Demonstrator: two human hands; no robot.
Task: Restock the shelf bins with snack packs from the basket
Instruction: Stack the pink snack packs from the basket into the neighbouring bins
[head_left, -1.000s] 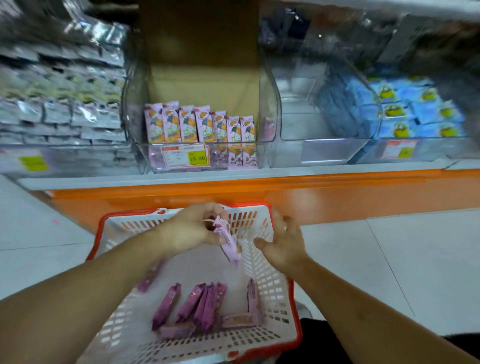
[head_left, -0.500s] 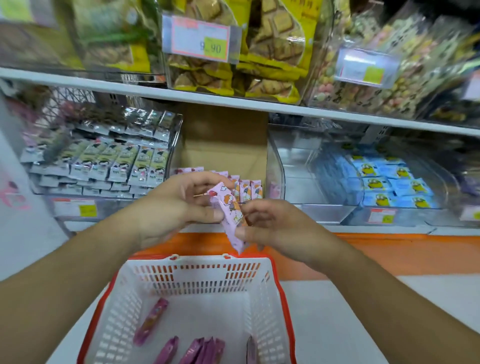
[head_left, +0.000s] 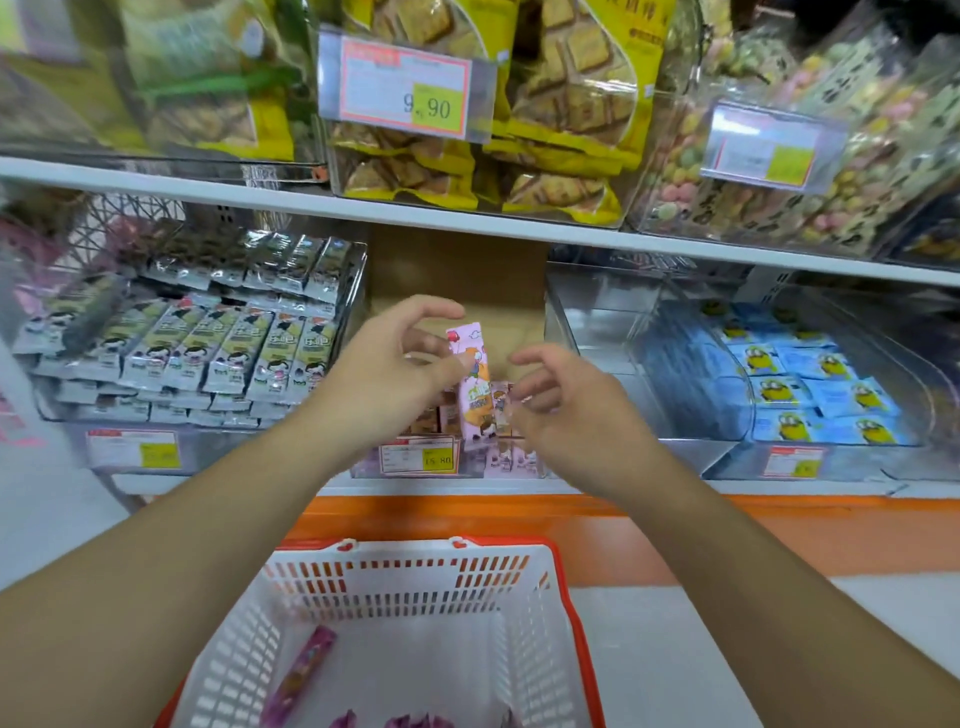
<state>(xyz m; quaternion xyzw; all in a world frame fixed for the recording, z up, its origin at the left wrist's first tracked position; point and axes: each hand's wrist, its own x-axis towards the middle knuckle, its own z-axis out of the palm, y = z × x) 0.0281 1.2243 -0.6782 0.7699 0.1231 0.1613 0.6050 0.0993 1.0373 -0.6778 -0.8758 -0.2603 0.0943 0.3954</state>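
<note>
My left hand (head_left: 395, 374) pinches a pink snack pack (head_left: 470, 364) between thumb and fingers and holds it upright above the middle clear bin (head_left: 363, 467). That bin holds a row of the same pink packs (head_left: 501, 410). My right hand (head_left: 566, 405) hovers just right of the held pack with fingers loosely curled and nothing in them. Below, the white basket with a red rim (head_left: 415, 566) stands on the floor. One pink pack (head_left: 301, 675) lies along its left side, and a few more show at the bottom edge.
Left of the middle bin is a bin of grey-green packs (head_left: 197, 348); to the right, a bin of blue packs (head_left: 810, 384). A white shelf board (head_left: 467, 218) with yellow biscuit bags (head_left: 561, 130) runs overhead. An orange base strip (head_left: 779, 519) runs under the bins.
The view rose from the basket to the shelf. My left hand lifted the pink pack from the basket up to the middle bin. My right hand let go of the pack's lower end.
</note>
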